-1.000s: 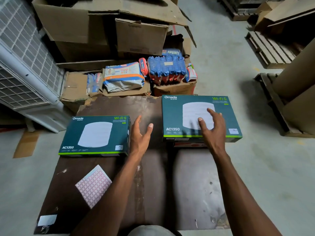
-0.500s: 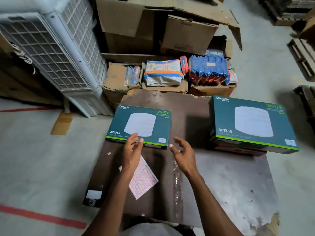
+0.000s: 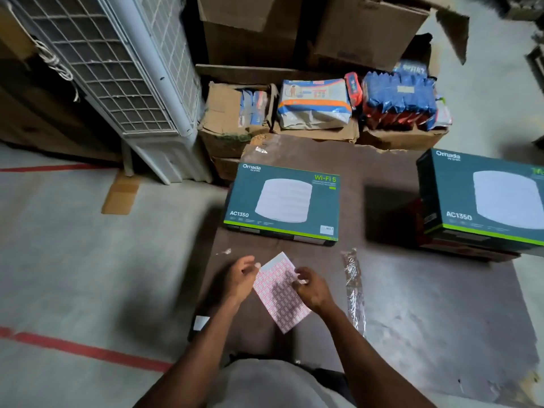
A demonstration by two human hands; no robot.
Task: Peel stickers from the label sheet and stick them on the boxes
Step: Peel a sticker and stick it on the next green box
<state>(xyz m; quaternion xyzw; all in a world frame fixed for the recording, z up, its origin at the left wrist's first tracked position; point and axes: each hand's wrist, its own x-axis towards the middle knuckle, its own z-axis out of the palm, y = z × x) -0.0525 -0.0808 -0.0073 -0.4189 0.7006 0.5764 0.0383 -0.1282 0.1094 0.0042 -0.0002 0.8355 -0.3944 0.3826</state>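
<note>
The label sheet (image 3: 282, 304), white with rows of red-bordered stickers, lies tilted on the dark table (image 3: 426, 304) just in front of me. My left hand (image 3: 240, 279) pinches its upper left edge. My right hand (image 3: 312, 288) rests on its right side with fingertips pinched together on the sheet; whether a sticker is lifted cannot be seen. One teal Wi-Fi box (image 3: 282, 204) lies flat just beyond the sheet. A second teal box (image 3: 485, 201) sits on a stack at the right, partly cut off by the frame.
A crinkled clear plastic strip (image 3: 353, 287) lies right of the sheet and a white scrap (image 3: 201, 323) near the table's left front corner. A white air cooler (image 3: 126, 69) stands at the left. Cardboard cartons (image 3: 235, 122) with blue and orange packs (image 3: 397, 98) crowd the far edge.
My view swung left and down. Both hands pulled back from the boxes and came together on the label sheet, the left at its edge and the right on top.
</note>
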